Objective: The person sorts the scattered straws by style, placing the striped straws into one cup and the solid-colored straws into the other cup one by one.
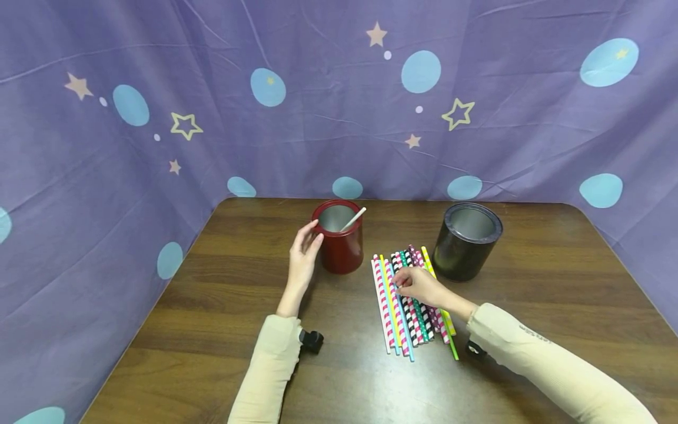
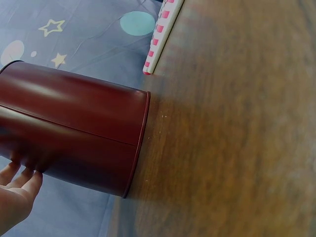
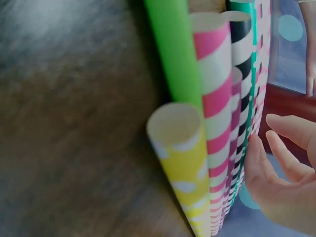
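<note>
A dark red canister (image 1: 342,253) stands upright on the table, one pale straw (image 1: 354,219) leaning out of its mouth. My left hand (image 1: 303,256) touches the canister's left side near the rim with its fingertips; the left wrist view shows these fingers (image 2: 30,183) resting on the red wall. Just right of the canister lies a row of patterned paper straws (image 1: 408,324), striped, dotted and plain. Over the middle of that row is my right hand (image 1: 421,287), its fingers bent loosely. In the right wrist view, its fingertips (image 3: 253,148) are beside the straws and a gap shows between thumb and fingers.
A black canister (image 1: 459,253) stands upright right of the straws, close to the yellow one. The wooden table (image 1: 222,294) runs back to a purple curtain (image 1: 328,147) printed with stars and blue ovals.
</note>
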A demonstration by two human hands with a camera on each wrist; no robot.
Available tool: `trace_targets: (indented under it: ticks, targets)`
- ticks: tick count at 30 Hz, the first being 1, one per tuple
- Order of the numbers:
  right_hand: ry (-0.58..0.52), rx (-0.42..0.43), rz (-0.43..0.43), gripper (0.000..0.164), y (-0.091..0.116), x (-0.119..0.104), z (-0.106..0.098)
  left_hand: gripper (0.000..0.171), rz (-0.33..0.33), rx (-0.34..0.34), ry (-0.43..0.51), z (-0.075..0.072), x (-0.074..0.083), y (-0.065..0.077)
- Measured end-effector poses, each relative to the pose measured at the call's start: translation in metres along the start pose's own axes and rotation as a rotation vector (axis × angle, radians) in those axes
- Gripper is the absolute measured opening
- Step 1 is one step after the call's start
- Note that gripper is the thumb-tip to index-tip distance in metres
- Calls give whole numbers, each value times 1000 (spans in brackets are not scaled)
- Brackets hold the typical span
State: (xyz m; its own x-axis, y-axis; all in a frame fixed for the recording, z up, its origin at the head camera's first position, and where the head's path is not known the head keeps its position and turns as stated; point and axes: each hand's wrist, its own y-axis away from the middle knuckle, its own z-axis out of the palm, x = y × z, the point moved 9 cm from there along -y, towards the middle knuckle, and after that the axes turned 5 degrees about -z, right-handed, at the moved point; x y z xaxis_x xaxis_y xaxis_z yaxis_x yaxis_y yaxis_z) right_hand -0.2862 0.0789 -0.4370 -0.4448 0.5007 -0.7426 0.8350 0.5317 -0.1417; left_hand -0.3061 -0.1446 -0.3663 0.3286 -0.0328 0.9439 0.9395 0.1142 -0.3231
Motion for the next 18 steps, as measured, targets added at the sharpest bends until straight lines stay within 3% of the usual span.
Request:
trace_targets:
  ticks: [10, 18]
  targets:
    - [147, 42, -28, 12, -1, 1, 3, 36, -6, -7, -11, 0, -1, 0]
    - [214, 33, -47, 9, -2, -4, 5, 36, 26, -5, -6, -6, -23, -7]
